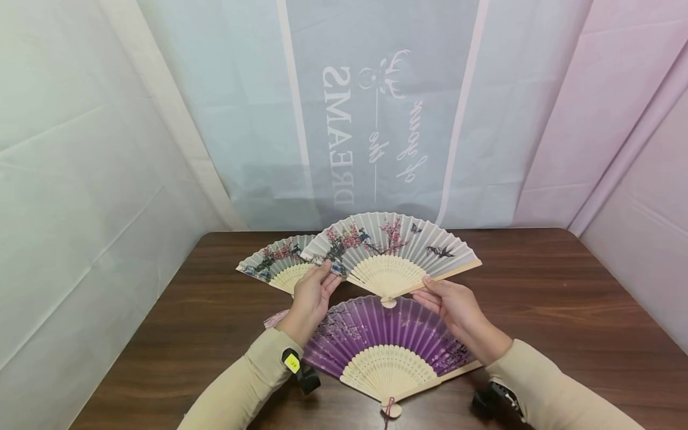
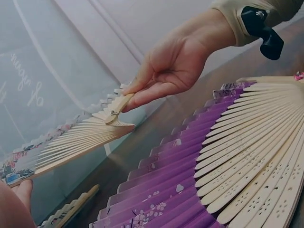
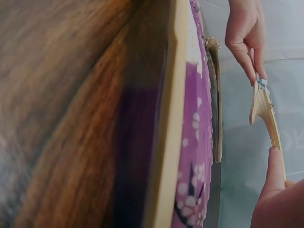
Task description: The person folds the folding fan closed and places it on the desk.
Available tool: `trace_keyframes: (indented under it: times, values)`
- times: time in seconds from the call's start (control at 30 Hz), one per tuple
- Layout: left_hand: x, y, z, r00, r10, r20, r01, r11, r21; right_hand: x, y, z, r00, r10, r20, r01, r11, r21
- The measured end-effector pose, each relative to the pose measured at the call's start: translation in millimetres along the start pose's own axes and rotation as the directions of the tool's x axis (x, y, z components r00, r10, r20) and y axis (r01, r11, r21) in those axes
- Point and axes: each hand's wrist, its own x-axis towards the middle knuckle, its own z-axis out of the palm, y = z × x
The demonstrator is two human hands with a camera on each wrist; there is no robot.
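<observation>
Both hands hold up a spread white folding fan (image 1: 408, 239) printed with pink blossoms, a butterfly and a bird. My left hand (image 1: 313, 295) pinches its left edge between thumb and fingers. On the opposite side my right hand (image 1: 454, 307) grips the wooden outer rib near the pivot; the left wrist view also shows this right hand (image 2: 178, 64) pinching the rib. Below them an open purple fan (image 1: 387, 352) with blossom print and pale pierced ribs lies on the table. Behind the left hand, a second white floral fan (image 1: 279, 263) is spread, partly hidden by the held one.
The dark brown wooden table (image 1: 564, 310) ends at a pale blue cloth backdrop (image 1: 258, 119) with mirrored lettering. White cloth walls (image 1: 70, 179) flank it. A pink tassel (image 1: 275, 319) lies by the left wrist, and a dark red cord (image 1: 388, 412) hangs from the purple fan's pivot.
</observation>
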Motion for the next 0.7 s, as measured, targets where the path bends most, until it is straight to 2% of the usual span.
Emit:
trace_keyframes:
  times: [0.23, 0.7]
  values:
    - [1.6, 2.2, 0.7, 1.000, 0.005, -0.005, -0.004, 1.000, 0.021, 2.0, -0.3, 0.2, 1.000, 0.004, 0.013, -0.003, 0.999, -0.049]
    - [5.7, 3.1, 4.4, 1.000, -0.011, -0.027, 0.013, 0.999, 0.040, 6.1, -3.6, 0.6, 0.999, 0.011, 0.036, -0.008, 0.997, -0.080]
